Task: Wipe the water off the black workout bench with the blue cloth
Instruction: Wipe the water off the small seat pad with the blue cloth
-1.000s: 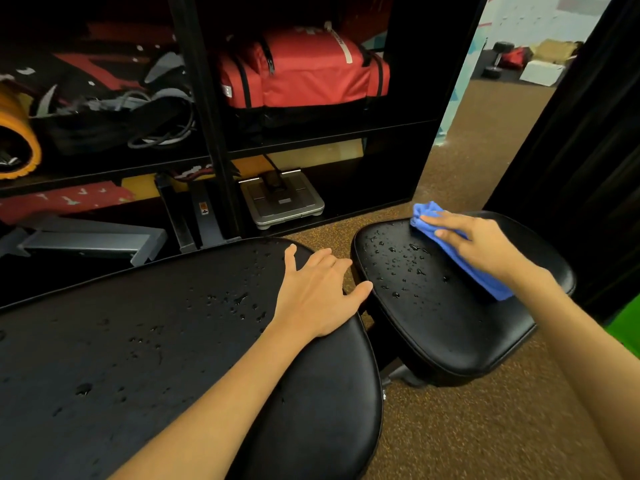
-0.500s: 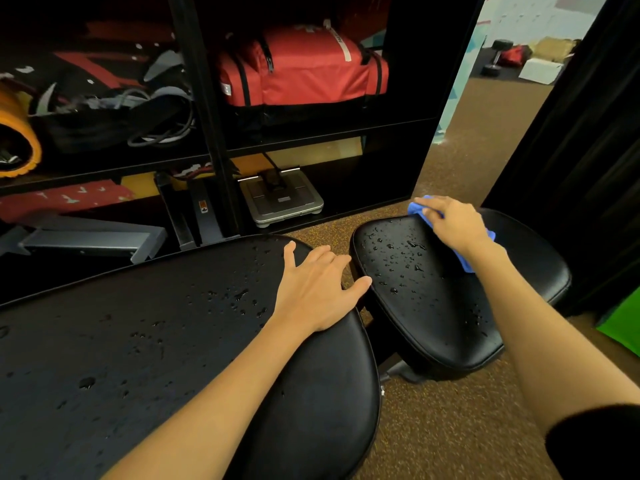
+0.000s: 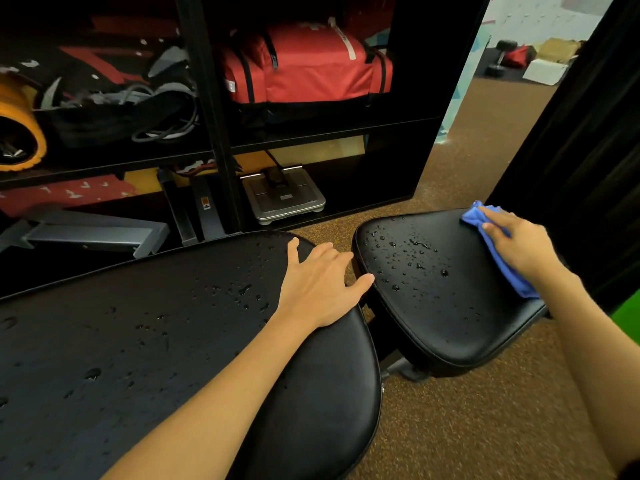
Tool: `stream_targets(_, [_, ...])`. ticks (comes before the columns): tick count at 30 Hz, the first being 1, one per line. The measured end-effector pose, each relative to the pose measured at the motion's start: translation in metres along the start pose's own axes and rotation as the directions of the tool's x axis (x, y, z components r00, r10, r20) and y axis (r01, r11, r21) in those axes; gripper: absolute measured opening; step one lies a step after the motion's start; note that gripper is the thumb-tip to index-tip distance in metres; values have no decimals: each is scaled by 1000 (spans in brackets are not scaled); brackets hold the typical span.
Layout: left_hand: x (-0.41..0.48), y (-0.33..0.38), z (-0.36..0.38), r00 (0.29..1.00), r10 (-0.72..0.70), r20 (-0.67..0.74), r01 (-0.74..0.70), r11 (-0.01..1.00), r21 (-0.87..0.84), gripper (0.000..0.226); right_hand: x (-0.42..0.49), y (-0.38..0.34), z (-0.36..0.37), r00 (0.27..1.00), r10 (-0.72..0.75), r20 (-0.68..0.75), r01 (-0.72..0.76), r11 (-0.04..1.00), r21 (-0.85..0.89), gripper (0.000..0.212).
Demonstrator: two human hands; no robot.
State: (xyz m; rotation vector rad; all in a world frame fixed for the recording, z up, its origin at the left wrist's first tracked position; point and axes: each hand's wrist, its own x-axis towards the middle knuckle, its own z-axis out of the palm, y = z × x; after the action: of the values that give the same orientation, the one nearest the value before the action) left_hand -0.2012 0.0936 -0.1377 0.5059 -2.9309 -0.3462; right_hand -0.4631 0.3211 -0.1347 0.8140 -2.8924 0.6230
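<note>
While the left hand (image 3: pixel 320 287) lies flat with fingers spread on the long black padded bench pad (image 3: pixel 145 348), the right hand (image 3: pixel 519 244) presses flat, fingers straight, on the crumpled blue cloth (image 3: pixel 502 258) at the far right edge of the wet, droplet-speckled black seat pad (image 3: pixel 443 306).

This looks like a gym. A black workout bench (image 3: pixel 138 341) with soft pads stands on a brown floor (image 3: pixel 467 427) (it has tiny yellow dots). Behind it, black shelves (image 3: pixel 311 142) hold a red bag (image 3: pixel 311 67) and a rolled orange mat (image 3: pixel 26 133). A flat grey scale (image 3: pixel 284 200) sits low down. Far off, through the opening, a dumbbell (image 3: pixel 498 58) lies on a dark mat.
</note>
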Motion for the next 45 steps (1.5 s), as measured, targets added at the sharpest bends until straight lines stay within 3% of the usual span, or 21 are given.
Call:
stream_targets(4, [-1, 0, 0, 1000, -5, 7, 5, 1000, -2, 68, 3, -17, 9, 998, 65, 17, -64, 997, -36, 40])
stream_targets(11, [1, 0, 1, 1000, 9, 3, -9, 1000, 3, 69, -59, -43, 5, 982, -170, 79, 171, 985, -13, 42])
stream_targets(16, [2, 0, 2, 1000, 19, -9, -20, 1000, -7, 69, -82, -17, -16, 947, -287, 144, 276, 957, 91, 42])
stream_targets(21, [2, -2, 4, 1000, 16, -11, -16, 1000, -4, 71, -42, 13, -20, 999, -49, 20, 49, 999, -6, 39])
stream_targets(27, [1, -2, 4, 1000, 12, -13, -12, 1000, -3, 71, -23, -6, -4, 990, 134, -43, -138, 986, -98, 39])
stream_targets(30, [1, -2, 3, 1000, 13, -15, -13, 1000, -4, 71, -43, -22, -4, 995, 96, -18, -97, 989, -109, 40])
stream_targets(40, [1, -2, 4, 1000, 12, -12, -12, 1000, -5, 71, -113, -15, -20, 965, -255, 52, 255, 967, 10, 40])
stream_targets(42, [1, -2, 3, 1000, 13, -11, -13, 1000, -1, 71, -98, -3, -20, 976, -216, 28, 216, 976, 1, 37])
stream_targets(45, [1, -3, 2, 1000, 14, -12, -14, 1000, 8, 71, -68, 6, -19, 998, -45, -47, 46, 999, 26, 34])
